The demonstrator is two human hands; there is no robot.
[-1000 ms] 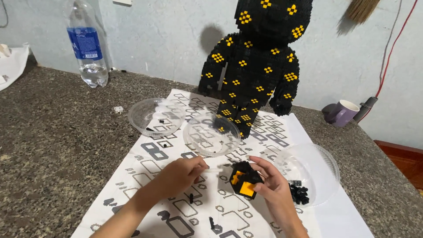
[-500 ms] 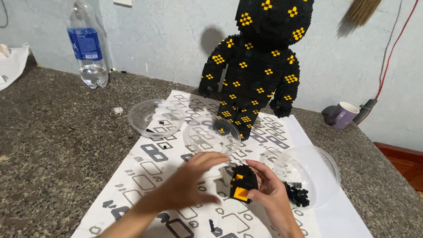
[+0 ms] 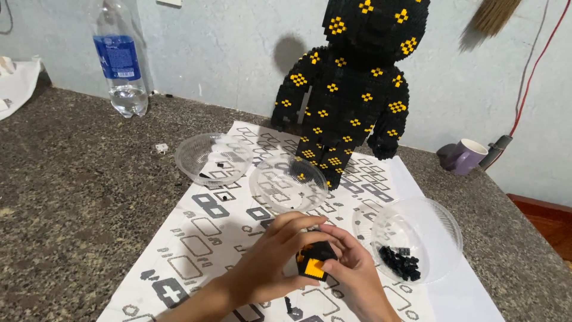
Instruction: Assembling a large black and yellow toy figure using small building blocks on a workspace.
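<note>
A small black and orange brick block [image 3: 314, 260] sits between both hands, low in the head view. My left hand [image 3: 275, 259] wraps it from the left with fingers curled over its top. My right hand [image 3: 353, 271] holds it from the right, thumb against its side. Behind them stands a tall black brick figure [image 3: 351, 89] with yellow diamond marks, upright on a white printed sheet [image 3: 202, 238].
Three clear plastic bowls rest on the sheet: one at the left [image 3: 211, 158], one in the middle [image 3: 288, 183], one at the right [image 3: 420, 238] holding small black bricks [image 3: 400, 262]. A water bottle [image 3: 119, 59] and a purple mug [image 3: 462, 156] stand by the wall.
My left hand has moved right from the sheet onto the block, joining my right hand. The block has stayed in about the same place.
</note>
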